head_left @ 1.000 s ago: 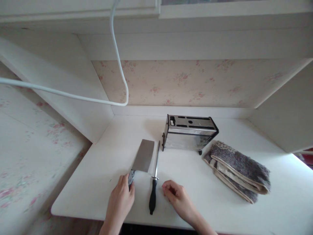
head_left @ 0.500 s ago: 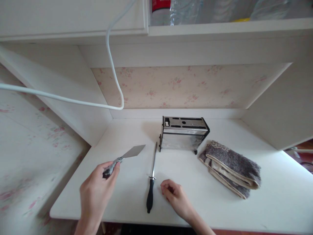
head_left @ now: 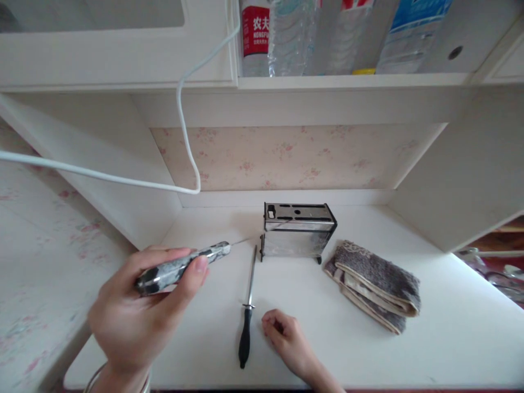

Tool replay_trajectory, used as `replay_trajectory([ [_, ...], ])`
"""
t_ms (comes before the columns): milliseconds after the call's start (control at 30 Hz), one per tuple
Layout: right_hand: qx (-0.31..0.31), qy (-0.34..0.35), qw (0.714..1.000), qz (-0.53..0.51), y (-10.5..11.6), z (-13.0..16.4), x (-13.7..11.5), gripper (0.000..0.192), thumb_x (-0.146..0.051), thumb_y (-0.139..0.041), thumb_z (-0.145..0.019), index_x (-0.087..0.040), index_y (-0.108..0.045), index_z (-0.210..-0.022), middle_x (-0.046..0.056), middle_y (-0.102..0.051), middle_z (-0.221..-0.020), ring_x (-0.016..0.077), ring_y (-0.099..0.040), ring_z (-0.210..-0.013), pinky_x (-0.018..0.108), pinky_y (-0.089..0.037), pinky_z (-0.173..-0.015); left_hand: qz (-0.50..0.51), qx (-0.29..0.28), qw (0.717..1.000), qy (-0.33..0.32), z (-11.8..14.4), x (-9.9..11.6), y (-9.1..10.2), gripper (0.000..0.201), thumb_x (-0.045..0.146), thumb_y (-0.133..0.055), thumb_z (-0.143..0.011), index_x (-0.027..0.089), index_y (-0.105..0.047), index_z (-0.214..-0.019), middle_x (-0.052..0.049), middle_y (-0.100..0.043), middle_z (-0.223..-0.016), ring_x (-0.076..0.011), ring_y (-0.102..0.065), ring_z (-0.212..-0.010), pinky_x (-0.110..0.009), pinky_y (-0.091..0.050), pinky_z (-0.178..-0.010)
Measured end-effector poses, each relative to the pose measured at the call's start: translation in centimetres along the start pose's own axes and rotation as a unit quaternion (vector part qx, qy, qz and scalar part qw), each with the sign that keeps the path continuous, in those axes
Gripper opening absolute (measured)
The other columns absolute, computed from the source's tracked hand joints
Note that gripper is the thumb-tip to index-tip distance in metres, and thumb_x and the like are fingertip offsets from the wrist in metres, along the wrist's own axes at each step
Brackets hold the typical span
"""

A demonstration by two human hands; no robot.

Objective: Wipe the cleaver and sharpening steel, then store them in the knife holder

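My left hand (head_left: 139, 305) is closed around the black-and-grey mottled handle of a knife (head_left: 184, 267), raised above the white counter. The thin blade points right and is seen nearly edge-on, towards the metal knife block (head_left: 298, 240). A sharpening steel (head_left: 245, 327) with a black handle lies on the counter between my hands, its rod pointing to the back. My right hand (head_left: 284, 333) rests just right of the steel's handle, fingers curled in, with nothing visible in them.
A folded grey-brown towel (head_left: 374, 286) lies right of the block. A white cable (head_left: 186, 125) hangs across the upper left. Overhead, a shelf (head_left: 347, 82) holds several plastic bottles (head_left: 289, 38). White panels close in both sides.
My left hand has lifted the knife closer to the camera and turned it, so its blade now shows edge-on instead of its flat side. The view tilted up slightly; my right hand stays put.
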State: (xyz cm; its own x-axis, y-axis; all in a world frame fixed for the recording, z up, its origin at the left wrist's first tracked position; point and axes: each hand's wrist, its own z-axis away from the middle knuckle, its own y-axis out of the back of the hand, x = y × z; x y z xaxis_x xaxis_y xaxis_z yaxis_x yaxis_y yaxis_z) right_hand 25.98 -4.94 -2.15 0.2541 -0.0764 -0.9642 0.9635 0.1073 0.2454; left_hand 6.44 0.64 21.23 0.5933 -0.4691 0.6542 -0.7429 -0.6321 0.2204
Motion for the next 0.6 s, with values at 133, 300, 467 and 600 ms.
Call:
replay_trajectory([
  [133,0.003,0.001,1.000,-0.001,0.1,0.1,0.1,0.019,-0.031,-0.051,-0.090,-0.017,-0.063,-0.086,0.000,-0.056,-0.069,0.0114,-0.048,-0.063,0.023,-0.035,-0.058,0.121,-0.047,0.991,-0.019,-0.2,2.9,-2.0,0.015,0.023,-0.076,-0.069,0.021,-0.064,-0.077,0.005,-0.065,-0.066,-0.0098,-0.059,-0.044,-0.023,-0.048,-0.040],
  [300,0.001,0.010,1.000,0.005,0.0,0.0,0.1,0.018,-0.030,-0.051,-0.089,-0.017,-0.063,-0.085,-0.001,-0.054,-0.067,0.0101,-0.045,-0.061,0.022,-0.033,-0.057,0.119,-0.140,0.973,-0.137,-1.9,5.5,-6.2,0.012,0.024,-0.072,-0.074,0.021,-0.062,-0.079,0.005,-0.065,-0.064,-0.0078,-0.059,-0.049,-0.020,-0.051,-0.050],
  [467,-0.008,0.046,0.997,0.057,0.0,0.2,-0.6,0.022,-0.032,-0.049,-0.091,-0.017,-0.063,-0.085,-0.001,-0.056,-0.069,0.0097,-0.047,-0.062,0.021,-0.034,-0.058,0.090,-0.138,0.970,-0.178,-3.2,6.6,-10.1,0.014,0.031,-0.068,-0.076,0.020,-0.060,-0.073,0.005,-0.063,-0.061,-0.0073,-0.056,-0.053,-0.020,-0.048,-0.058],
  [600,-0.013,0.058,0.994,0.095,0.1,0.5,-0.9,0.020,-0.030,-0.048,-0.091,-0.018,-0.064,-0.085,0.000,-0.059,-0.072,0.0099,-0.050,-0.064,0.021,-0.036,-0.060,0.068,-0.168,0.964,-0.195,-4.3,7.1,-11.2,0.014,0.031,-0.066,-0.076,0.021,-0.059,-0.071,0.005,-0.063,-0.061,-0.0092,-0.056,-0.054,-0.023,-0.045,-0.056],
])
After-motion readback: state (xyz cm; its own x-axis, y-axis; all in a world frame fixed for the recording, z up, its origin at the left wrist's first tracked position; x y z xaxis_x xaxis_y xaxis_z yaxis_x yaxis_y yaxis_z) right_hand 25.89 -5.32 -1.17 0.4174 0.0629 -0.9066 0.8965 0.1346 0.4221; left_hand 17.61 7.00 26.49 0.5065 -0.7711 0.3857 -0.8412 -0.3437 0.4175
